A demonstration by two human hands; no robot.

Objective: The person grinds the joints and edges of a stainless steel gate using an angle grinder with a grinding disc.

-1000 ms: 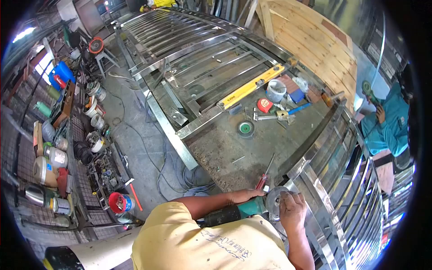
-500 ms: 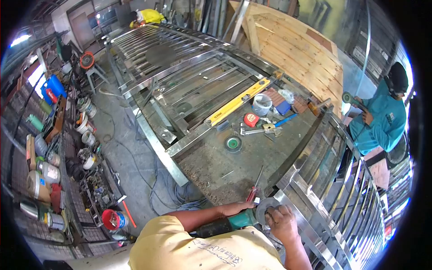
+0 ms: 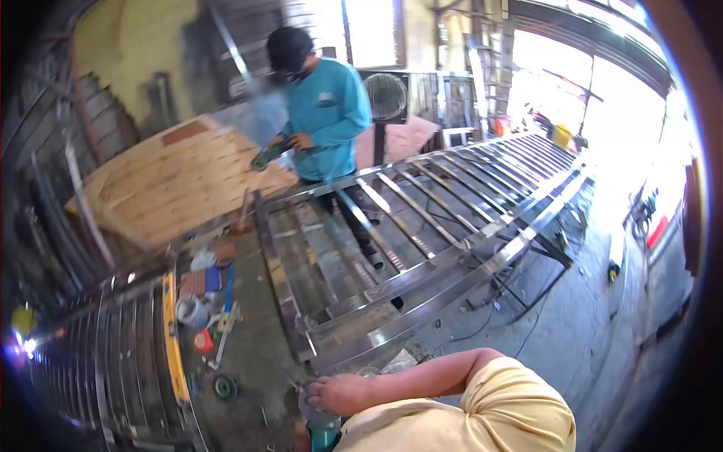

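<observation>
My right hand (image 3: pixel 340 393) reaches from the yellow sleeve to the head of a green angle grinder (image 3: pixel 325 435) at the bottom edge, its fingers curled over the disc end. Only a sliver of my left hand (image 3: pixel 300 436) shows, beside the grinder's body and gripping it. Both hands are at the near corner of a long stainless steel gate frame (image 3: pixel 422 226) lying flat on stands.
A person in a teal shirt (image 3: pixel 325 105) stands across the gate holding a green grinder (image 3: pixel 267 157). Left of me lie a yellow level (image 3: pixel 175 346), a red tape measure (image 3: pixel 203 340), a white cup (image 3: pixel 192 310) and a green disc (image 3: pixel 224 386). Behind these leans a wooden panel (image 3: pixel 173 181).
The view has swung sharply round, so the gate and the person in teal now lie ahead. My hands stay together on the grinder, now at the bottom edge.
</observation>
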